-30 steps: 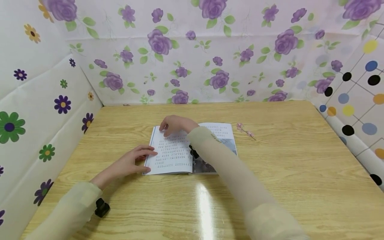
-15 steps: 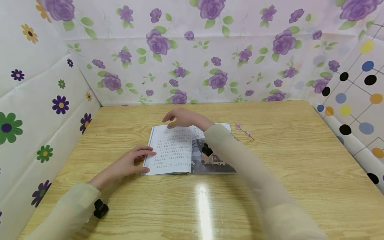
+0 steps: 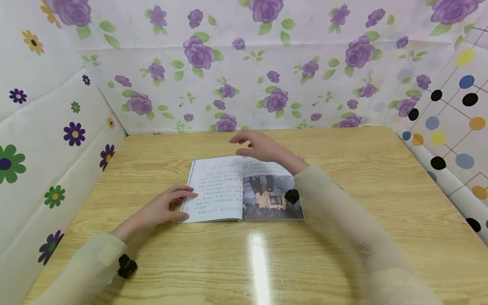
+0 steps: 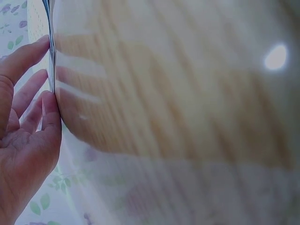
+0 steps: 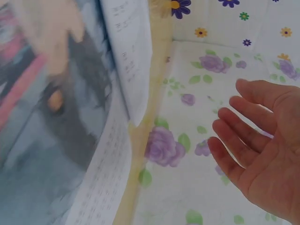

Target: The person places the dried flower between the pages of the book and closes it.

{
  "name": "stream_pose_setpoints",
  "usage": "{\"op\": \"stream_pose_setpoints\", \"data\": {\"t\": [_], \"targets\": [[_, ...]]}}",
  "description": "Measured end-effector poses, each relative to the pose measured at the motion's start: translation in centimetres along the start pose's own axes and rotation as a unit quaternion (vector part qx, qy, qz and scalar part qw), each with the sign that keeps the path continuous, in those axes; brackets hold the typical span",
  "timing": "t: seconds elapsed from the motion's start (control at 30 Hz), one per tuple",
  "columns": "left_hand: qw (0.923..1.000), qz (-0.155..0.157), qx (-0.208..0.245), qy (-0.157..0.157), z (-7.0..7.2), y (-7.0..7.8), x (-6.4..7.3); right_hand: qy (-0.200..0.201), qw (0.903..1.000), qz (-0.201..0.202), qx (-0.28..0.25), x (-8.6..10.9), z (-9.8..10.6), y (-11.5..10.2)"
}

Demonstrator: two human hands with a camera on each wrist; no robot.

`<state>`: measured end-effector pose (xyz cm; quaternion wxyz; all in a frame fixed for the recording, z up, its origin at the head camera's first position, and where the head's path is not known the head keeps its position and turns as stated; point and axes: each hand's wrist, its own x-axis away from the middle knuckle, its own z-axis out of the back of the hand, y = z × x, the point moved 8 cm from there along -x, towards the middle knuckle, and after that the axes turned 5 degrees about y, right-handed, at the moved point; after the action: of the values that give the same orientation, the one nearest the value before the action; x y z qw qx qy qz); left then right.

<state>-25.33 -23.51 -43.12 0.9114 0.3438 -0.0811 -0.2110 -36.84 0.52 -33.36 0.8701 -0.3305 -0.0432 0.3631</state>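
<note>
An open book [image 3: 221, 186] lies on the wooden table, text on its left page and a dark illustration under text on its right page. My left hand [image 3: 169, 206] rests at the book's left edge, fingers and thumb spread along it. In the left wrist view, this hand's thumb and fingertips touch the thin book edge [image 4: 51, 61]. My right hand [image 3: 263, 146] hovers over the far edge of the right page, fingers loosely bent. The right wrist view shows that hand [image 5: 262, 140] holding nothing, with the book [image 5: 108, 164] beside it.
A pink flower sprig [image 3: 303, 158] lies right of the book, mostly hidden behind the right forearm. Patterned cloth walls border the wooden table [image 3: 366, 169] at the back [image 3: 164, 84] and both sides. Black wrist cameras sit under both sleeves.
My right hand has lifted off the left page and moved right, past the book's far edge, uncovering the illustration. The left hand stays at the left edge.
</note>
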Motion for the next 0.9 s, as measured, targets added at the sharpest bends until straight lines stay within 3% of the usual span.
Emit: {"op": "stream_pose_setpoints", "data": {"t": [0.23, 0.47, 0.7, 0.9], "targets": [[1.0000, -0.006, 0.003, 0.001, -0.2, 0.2, 0.0, 0.099, 0.9934, -0.007, 0.059, 4.6, 2.5, 2.0], [0.9998, -0.002, 0.020, 0.001, -0.1, 0.1, 0.0, 0.172, 0.9816, -0.033, 0.075, 8.7, 4.2, 4.2], [0.9998, -0.002, 0.019, -0.001, -0.2, 0.2, -0.1, 0.220, 0.9682, -0.061, 0.103, 12.4, 5.4, 6.6], [0.9998, 0.002, 0.018, -0.003, -0.1, 0.1, -0.1, 0.225, 0.9632, -0.085, 0.121, 14.7, 6.0, 8.3]]}}
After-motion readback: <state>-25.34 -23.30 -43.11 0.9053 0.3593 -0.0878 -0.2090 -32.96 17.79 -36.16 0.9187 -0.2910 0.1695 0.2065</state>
